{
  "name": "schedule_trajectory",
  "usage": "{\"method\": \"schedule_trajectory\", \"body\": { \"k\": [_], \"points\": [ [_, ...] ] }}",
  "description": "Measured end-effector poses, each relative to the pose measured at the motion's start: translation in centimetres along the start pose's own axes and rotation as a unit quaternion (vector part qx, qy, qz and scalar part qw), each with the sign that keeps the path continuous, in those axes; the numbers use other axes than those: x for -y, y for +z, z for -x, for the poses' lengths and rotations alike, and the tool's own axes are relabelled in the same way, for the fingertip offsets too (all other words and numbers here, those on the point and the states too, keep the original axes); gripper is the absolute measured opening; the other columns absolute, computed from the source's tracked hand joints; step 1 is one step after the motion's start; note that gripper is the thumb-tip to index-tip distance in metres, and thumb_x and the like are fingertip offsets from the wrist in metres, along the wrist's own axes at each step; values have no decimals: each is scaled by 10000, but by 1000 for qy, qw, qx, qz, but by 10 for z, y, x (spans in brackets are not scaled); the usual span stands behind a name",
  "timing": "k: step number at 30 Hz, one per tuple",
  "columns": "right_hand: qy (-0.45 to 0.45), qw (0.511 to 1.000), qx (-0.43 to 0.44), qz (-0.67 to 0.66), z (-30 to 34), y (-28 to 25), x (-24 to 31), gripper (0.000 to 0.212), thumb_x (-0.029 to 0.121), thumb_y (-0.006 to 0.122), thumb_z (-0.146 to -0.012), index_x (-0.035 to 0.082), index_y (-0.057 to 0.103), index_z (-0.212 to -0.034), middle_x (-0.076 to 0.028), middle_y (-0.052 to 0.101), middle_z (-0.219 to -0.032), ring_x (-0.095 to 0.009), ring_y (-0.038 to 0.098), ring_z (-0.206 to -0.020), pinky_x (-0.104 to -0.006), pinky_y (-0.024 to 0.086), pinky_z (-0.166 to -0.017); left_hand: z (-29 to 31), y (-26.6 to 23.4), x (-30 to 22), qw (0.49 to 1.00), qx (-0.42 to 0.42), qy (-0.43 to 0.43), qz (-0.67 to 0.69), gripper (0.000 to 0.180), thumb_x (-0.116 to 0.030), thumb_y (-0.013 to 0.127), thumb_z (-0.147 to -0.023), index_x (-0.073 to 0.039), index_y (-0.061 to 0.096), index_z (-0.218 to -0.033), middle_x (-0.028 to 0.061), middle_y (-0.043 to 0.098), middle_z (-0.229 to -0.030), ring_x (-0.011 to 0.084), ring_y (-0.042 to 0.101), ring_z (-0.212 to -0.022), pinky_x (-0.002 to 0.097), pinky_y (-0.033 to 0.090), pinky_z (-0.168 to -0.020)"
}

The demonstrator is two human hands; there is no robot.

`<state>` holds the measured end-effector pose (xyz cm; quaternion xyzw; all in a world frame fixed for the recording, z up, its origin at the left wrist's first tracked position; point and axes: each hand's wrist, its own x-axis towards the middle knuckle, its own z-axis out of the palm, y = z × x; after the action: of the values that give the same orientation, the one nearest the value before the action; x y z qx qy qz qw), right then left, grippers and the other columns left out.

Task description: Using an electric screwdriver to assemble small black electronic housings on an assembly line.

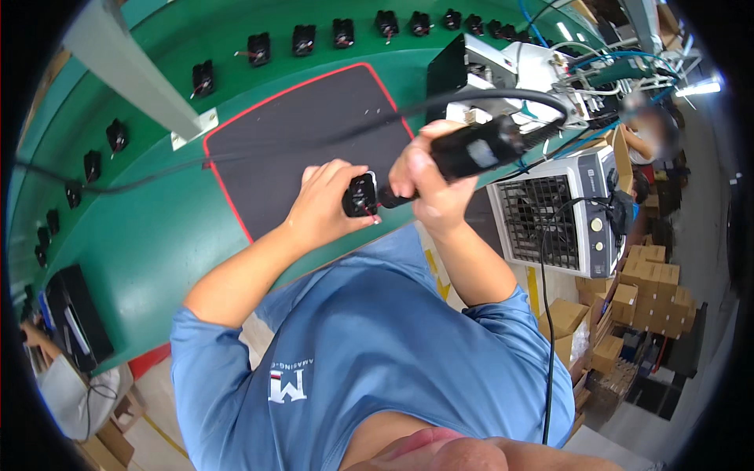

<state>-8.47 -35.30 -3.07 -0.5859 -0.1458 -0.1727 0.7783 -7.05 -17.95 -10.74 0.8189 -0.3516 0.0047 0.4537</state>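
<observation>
Over the near edge of a dark mat [306, 133] with a red border, my left hand [314, 206] grips a small black housing [360, 195]. A short red wire hangs from the housing. The fingers of my right hand [436, 188] wrap round a black corded electric screwdriver [481, 147], tilted so that its narrow end points left at the housing. Whether the tip touches the housing, or a screw is there, I cannot tell. The screwdriver's cable [542, 96] loops up and runs left across the mat.
Similar black housings [304, 39] line the far and left sides of the green table [149, 251]. A grey post [133, 71] rises beside the mat. Right are a machine [542, 71], an air cooler [542, 220], cardboard boxes [648, 275] and another person [652, 129]. A black tray [78, 318] lies at left.
</observation>
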Motion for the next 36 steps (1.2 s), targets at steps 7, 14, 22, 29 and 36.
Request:
{"method": "schedule_trajectory", "body": {
  "k": [7, 14, 22, 29, 36],
  "points": [
    [-171, 951, -176, 189, -80, -86, 55, 257, -20, 576, -911, -6, 489, -1153, -60, 549, -710, -127, 493, -515, -315, 484, -529, 6, 4, 2, 999, 5, -25, -26, 810, -286, 912, -591, -58, 545, -1276, 120, 587, -1136, 305, 552, -1110, 420, 354, -957],
    [-167, 946, -168, 220, -82, -120, 37, 274, 16, 655, -896, -31, 529, -1135, -49, 602, -732, -118, 588, -542, -243, 479, -515, 1, 0, 0, 1000, 12, 7, -28, 801, -335, 892, -627, -48, 530, -1282, 109, 563, -1096, 287, 555, -1061, 409, 349, -919],
    [-164, 947, -154, 231, -83, -112, 42, 253, -16, 592, -913, -24, 499, -1149, -61, 552, -700, -134, 531, -518, -328, 492, -516, 0, 0, -2, 999, 6, 7, -35, 799, -341, 894, -622, -56, 529, -1273, 98, 560, -1068, 282, 556, -1011, 408, 351, -899],
    [-154, 944, -154, 247, -83, -118, 36, 235, -22, 580, -920, -25, 511, -1145, -57, 551, -692, -132, 539, -521, -316, 493, -516, 0, -1, 0, 999, 7, 8, -39, 804, -346, 893, -618, -53, 528, -1271, 97, 560, -1067, 281, 556, -1017, 408, 354, -890],
    [-127, 971, -128, 158, -92, -133, 35, 245, -16, 604, -900, -16, 518, -1130, -54, 567, -703, -125, 542, -509, -289, 472, -493, 0, 0, -1, 999, 9, -1, -32, 796, -359, 892, -613, -42, 546, -1255, 98, 561, -1068, 285, 554, -1029, 409, 352, -909]
  ]
}}
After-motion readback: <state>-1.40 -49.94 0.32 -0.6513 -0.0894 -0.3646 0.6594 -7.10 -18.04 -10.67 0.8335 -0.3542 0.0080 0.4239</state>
